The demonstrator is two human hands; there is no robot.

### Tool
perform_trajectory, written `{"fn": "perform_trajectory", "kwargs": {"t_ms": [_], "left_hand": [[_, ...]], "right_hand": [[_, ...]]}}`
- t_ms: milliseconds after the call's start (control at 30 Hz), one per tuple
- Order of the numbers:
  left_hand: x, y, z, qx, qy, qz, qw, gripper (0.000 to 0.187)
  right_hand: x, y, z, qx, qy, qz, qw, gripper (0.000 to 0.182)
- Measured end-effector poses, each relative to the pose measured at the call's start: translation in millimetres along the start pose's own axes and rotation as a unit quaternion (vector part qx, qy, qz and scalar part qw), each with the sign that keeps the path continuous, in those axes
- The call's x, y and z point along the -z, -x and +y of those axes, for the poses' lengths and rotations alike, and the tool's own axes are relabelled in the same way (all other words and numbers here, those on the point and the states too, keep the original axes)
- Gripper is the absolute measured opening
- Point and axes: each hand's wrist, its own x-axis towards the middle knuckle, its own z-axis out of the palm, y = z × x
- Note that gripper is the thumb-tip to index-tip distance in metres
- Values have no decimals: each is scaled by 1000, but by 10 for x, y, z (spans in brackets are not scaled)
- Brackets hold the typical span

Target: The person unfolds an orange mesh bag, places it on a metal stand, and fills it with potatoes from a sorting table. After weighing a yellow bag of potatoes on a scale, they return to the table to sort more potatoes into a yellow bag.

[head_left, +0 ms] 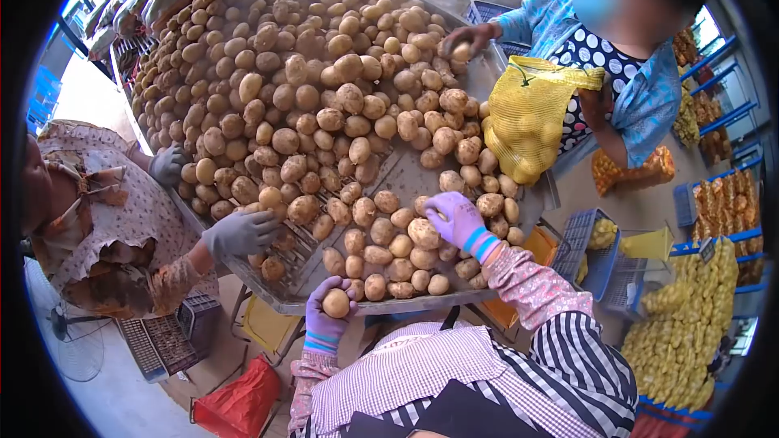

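Many brown potatoes [284, 97] are heaped on a metal sorting table [406, 174]. My left hand [326, 315], in a purple glove, holds a single potato [336, 302] at the table's near edge, its fingers curled around it. Over the potatoes at the near right is my right hand [458, 221], also purple-gloved, its fingers bent down onto the pile. A small part of a potato shows by its fingertips. Loose potatoes lie between my two hands.
At the left, a co-worker's grey-gloved hands [242, 235] reach onto the table. Across on the right, another person holds a yellow mesh bag [527, 122] of potatoes. Blue crates [596, 255], filled yellow bags [682, 341] and a red bag [239, 400] stand around.
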Motion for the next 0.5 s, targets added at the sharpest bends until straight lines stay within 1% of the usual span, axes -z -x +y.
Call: {"fn": "perform_trajectory", "kwargs": {"t_ms": [33, 67, 100, 133, 167, 200, 233, 267, 300, 333, 367, 433, 467, 500], "left_hand": [[34, -24, -19, -2, 4, 0, 1000, 27], [64, -41, -45, -15, -32, -2, 999, 27], [89, -46, -63, -26, -68, -2, 997, 27], [73, -43, -61, -27, -65, 1, 997, 27], [19, -43, -44, -19, -62, -8, 998, 27], [-38, -40, -22, -10, -60, -15, 998, 27], [-97, -35, 14, -11, -59, -12, 998, 27], [-164, -32, 60, 34, 5, -4, 999, 27], [-201, -41, 92, 78, 70, 3, 994, 27], [-200, -59, 105, 76, 71, 5, 995, 27], [-197, -74, 111, 86, 80, 8, 993, 26], [-217, -105, 116, 97, 92, 10, 991, 26], [-230, -116, 121, 99, 100, 12, 990, 26], [-246, -121, 116, 104, 108, 13, 989, 27]], "right_hand": [[58, -185, 29, 30, 18, 22, 999, 19], [93, -399, 62, 69, 49, 75, 994, 24], [88, -661, 181, 85, 40, 107, 990, 29], [125, -923, 236, 73, 36, 126, 989, 32], [135, -1198, 325, 83, 77, 168, 979, 36], [141, -1484, 467, 83, 93, 181, 976, 41], [138, -1712, 559, 50, 93, 184, 977, 47], [142, -1909, 635, 0, 111, 150, 982, 60], [67, -2079, 764, -35, 103, 121, 987, 67], [5, -2184, 813, -70, 96, 91, 989, 75], [-50, -2233, 869, -68, 95, 89, 989, 75], [-56, -2268, 809, -129, 123, 45, 983, 86], [-42, -2213, 791, -129, 124, 43, 983, 86], [45, -2070, 667, -113, 172, 4, 978, 86]]}}
